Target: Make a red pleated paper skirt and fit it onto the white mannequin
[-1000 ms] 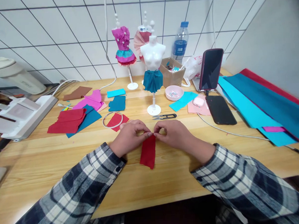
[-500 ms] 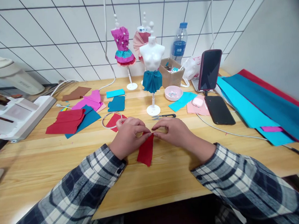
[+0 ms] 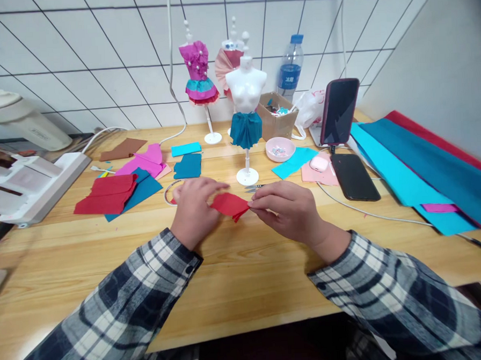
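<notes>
R hand [image 3: 289, 209] pinches the narrow right end of the red cloth [image 3: 229, 204] btwn thumb & fingertips. From that grip the cloth widens to the left, long axis approx. parallel to the tabletop's [image 3: 262, 286] front edge. L hand [image 3: 194, 212] is right at the other end, fingers spread; can't tell if its thumb holds any. Cloth sits btwn both hands, well back from the front edge, w/ snips [image 3: 253, 189] just behind.
</notes>
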Tool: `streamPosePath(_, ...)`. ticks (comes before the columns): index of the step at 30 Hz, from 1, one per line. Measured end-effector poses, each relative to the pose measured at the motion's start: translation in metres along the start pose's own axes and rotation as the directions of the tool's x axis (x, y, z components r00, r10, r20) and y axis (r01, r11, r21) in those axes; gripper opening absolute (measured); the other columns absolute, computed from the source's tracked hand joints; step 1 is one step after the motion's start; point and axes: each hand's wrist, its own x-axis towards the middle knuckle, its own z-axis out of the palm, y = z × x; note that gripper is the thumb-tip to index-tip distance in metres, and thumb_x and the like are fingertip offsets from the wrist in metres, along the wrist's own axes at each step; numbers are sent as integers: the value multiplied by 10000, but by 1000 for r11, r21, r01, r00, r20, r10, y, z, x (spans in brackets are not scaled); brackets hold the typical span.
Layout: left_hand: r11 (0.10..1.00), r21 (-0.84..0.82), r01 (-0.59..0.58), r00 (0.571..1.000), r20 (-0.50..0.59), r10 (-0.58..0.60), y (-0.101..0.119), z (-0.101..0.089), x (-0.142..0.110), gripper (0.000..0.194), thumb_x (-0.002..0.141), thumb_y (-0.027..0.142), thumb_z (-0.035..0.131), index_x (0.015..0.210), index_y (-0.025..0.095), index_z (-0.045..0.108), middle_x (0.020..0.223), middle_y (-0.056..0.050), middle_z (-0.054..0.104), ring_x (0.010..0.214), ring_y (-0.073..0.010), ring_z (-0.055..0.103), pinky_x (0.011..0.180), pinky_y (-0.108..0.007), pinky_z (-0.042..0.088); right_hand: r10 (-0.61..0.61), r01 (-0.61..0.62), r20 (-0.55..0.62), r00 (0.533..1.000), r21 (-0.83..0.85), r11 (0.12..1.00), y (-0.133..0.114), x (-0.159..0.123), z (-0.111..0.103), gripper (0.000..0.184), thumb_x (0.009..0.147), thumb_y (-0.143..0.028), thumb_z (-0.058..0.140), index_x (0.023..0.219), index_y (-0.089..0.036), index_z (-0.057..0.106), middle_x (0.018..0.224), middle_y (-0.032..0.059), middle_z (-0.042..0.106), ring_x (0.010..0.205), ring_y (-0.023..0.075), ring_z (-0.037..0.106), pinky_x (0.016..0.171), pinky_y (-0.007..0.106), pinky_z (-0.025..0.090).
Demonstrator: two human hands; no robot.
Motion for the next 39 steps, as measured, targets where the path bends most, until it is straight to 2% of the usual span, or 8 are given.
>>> streamPosePath(2, 993, 49, 108, 986, -132, -101, -8, -2, 4, 410, 829, 290, 650, 1237, 258, 634, 1162, -82, 648, 1101, -302, 523, 891, -443, 355, -52, 59, 56, 997, -132, 990, 0, -1, -1, 194, 951, -265, 533, 875, -237, 709, 962, 0, 737, 858, 140, 634, 740, 271, 430)
streamPosePath(4, 991, 42, 127, 980, -159, -119, -13, -3, 6, 437, 868, 307, 612, 1297, 227, 587, 1181, -96, 640, 1110, -297, 519, 903, -437, 368, -31, 81, 190, 981, -263, 962, 2, 0, 1, 233, 961, -262, 503, 842, -223, 699, 930, 6, 730, 812, 147, 619, 668, 284, 389)
streamPosePath(7, 997, -35, -75, 997, -22, 75, -5, -4, 2, 268, 888, 412, 600, 1057, 231, 704, 1009, -58, 700, 991, -247, 578, 884, -411, 386, 44, 92, 371, 928, -340, 936, 6, 1, 7, 238, 947, -272, 511, 810, -207, 694, 873, 13, 709, 770, 151, 608, 586, 297, 318)
streamPosePath(9, 971, -48, -233, 965, 109, 237, 7, -3, -5, 266, 835, 493, 652, 910, 251, 732, 944, -36, 717, 932, -241, 591, 848, -417, 375, 83, 75, 447, 891, -325, 943, 7, 2, 8, 201, 926, -276, 538, 834, -209, 702, 875, 11, 702, 776, 152, 611, 570, 298, 295)
streamPosePath(12, 953, 6, -304, 929, 224, 295, 24, 1, -14, 251, 809, 474, 679, 906, 248, 727, 943, -36, 727, 917, -253, 587, 818, -436, 344, 143, 23, 513, 847, -303, 953, 6, 4, 6, 172, 904, -264, 555, 860, -211, 713, 890, 13, 700, 803, 156, 622, 562, 294, 284)
streamPosePath(19, 962, 38, -270, 920, 306, 246, 27, 5, -15, 213, 884, 253, 525, 808, 244, 724, 872, -35, 736, 866, -244, 584, 822, -464, 305, 187, -91, 559, 808, -195, 976, 5, 7, 1, 178, 894, -323, 577, 950, -241, 724, 974, 19, 718, 893, 180, 643, 592, 281, 327)
streamPosePath(29, 974, -14, -227, 913, 345, 218, 26, 4, -13, 203, 877, 278, 548, 825, 264, 744, 890, -27, 744, 872, -240, 590, 853, -460, 307, 262, -231, 536, 802, -127, 965, 8, 3, 11, 165, 860, -281, 597, 917, -279, 751, 909, 1, 724, 836, 163, 627, 606, 266, 336)
streamPosePath(39, 983, 42, -181, 931, 329, 157, 24, -3, -15, 175, 848, 320, 584, 761, 258, 724, 799, -16, 734, 850, -249, 631, 945, -546, 214, 328, -359, 573, 752, -62, 931, 11, 6, 12, 157, 825, -205, 616, 856, -244, 765, 828, 2, 730, 756, 145, 598, 620, 254, 343)
